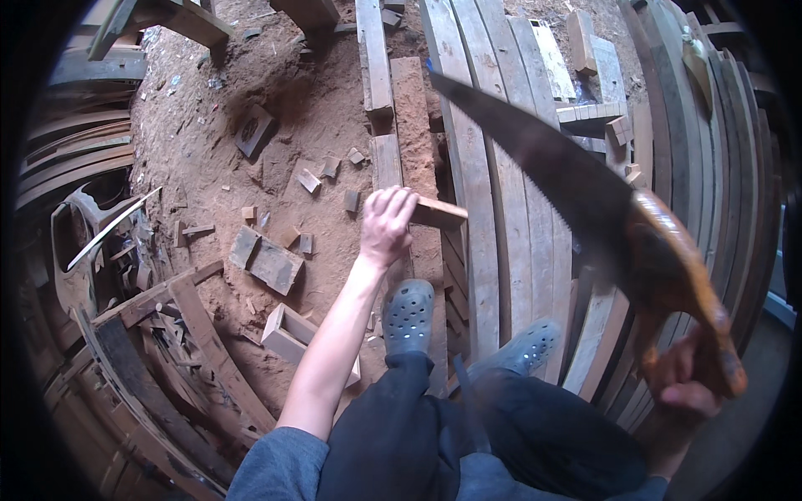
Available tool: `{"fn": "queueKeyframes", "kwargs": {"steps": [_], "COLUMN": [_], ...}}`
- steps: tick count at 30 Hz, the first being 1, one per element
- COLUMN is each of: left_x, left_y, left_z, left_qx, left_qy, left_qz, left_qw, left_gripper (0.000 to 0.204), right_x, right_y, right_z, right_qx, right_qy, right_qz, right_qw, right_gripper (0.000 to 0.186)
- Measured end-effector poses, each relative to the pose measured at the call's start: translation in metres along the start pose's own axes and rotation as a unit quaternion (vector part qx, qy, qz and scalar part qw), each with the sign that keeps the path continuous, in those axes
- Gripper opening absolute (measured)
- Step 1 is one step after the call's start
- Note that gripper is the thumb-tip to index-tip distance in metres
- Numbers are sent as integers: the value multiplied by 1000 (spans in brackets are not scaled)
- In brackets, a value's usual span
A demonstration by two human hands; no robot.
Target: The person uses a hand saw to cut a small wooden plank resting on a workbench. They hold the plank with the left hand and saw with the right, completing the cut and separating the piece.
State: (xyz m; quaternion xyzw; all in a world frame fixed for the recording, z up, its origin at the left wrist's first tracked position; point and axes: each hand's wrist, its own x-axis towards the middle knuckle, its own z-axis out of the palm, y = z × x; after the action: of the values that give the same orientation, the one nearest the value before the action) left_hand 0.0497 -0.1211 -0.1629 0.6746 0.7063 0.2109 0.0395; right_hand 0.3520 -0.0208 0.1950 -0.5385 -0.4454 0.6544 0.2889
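Note:
My right hand (689, 376) is wrapped round the orange-brown wooden handle of a hand saw (543, 159). The saw is raised at the right, its dark toothed blade slanting up and left to a tip with a spot of blue. Ahead of my feet, my left hand (388, 221) grips a short piece of wood (440, 212) whose cut end points right. That piece lies across a narrow beam, its left part hidden under my fingers. The saw blade is well apart from the wood.
Long grey planks (476, 167) lie side by side right of centre. Sawdust covers the ground (192, 125) at left, with scattered offcuts, a larger block (266, 259) and a small wooden box frame (288, 334). More boards (735, 150) stack along the right edge. My clogs (408, 317) rest among the beams.

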Motion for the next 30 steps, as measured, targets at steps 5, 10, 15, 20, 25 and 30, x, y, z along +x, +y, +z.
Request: {"fn": "queueKeyframes", "kwargs": {"steps": [5,10,15,20,25,30], "left_x": [-5,-2,-2,-2,1,13], "left_y": [-12,-20,-27,-32,-23,-11], "left_z": [-18,-21,-28,-38,-46,-52], "left_qx": [-14,-27,-65,-86,-110,-162], "left_qy": [-35,-106,-104,-183,-169,-227], "left_qz": [-161,-211,-239,-297,-251,-276], "left_qw": [986,971,963,933,947,920], "left_gripper": [55,55,64,62,62,56], "right_x": [-4,0,-2,-5,-7,-7], "right_y": [-4,1,2,5,8,6], "right_z": [-24,-32,-34,-52,-59,-48], "right_qx": [-74,-85,-195,-268,-225,-253], "right_qy": [61,109,11,-28,-41,-26], "right_qz": [-16,47,23,42,108,110], "right_qw": [995,989,980,962,968,961], "right_gripper": [64,58,55,46,47,50]}}
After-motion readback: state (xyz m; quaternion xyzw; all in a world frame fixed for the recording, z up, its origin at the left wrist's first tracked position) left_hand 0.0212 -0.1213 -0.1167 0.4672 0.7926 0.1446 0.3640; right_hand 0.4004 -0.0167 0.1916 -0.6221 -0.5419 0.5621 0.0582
